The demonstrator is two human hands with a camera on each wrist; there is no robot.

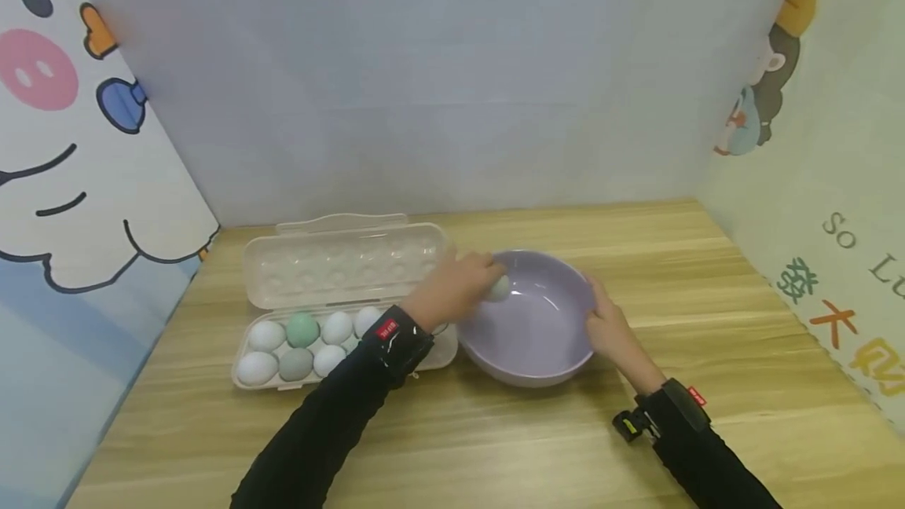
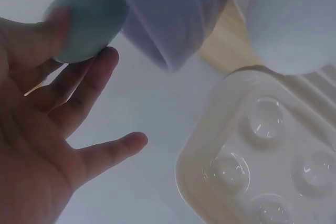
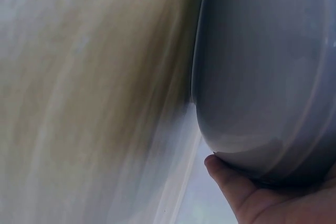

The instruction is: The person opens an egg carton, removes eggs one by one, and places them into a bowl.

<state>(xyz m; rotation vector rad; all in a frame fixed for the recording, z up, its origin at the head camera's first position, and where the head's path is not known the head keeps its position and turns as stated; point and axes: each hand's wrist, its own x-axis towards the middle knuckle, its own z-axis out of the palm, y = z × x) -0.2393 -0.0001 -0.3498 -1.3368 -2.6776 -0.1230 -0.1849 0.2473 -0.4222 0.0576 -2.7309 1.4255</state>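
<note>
A pale green egg [image 1: 500, 289] is pinched between the thumb and fingers of my left hand [image 1: 456, 287], just inside the left rim of a purple bowl [image 1: 530, 348]. In the left wrist view the egg [image 2: 92, 19] overlaps the bowl's edge, and the little finger sticks out apart from it. My right hand [image 1: 615, 334] grips the bowl by its right rim; the right wrist view has a finger [image 3: 231, 182] against the outer wall. The visible inside of the bowl holds nothing.
Left of the bowl lies an open egg carton [image 1: 441, 348] with white, green and grey-green eggs; my left forearm covers part of it. Its dimpled lid [image 1: 339, 289] is folded back. Printed panels stand left and right, a plain grey backdrop [image 1: 452, 85] behind the wooden table [image 1: 452, 446].
</note>
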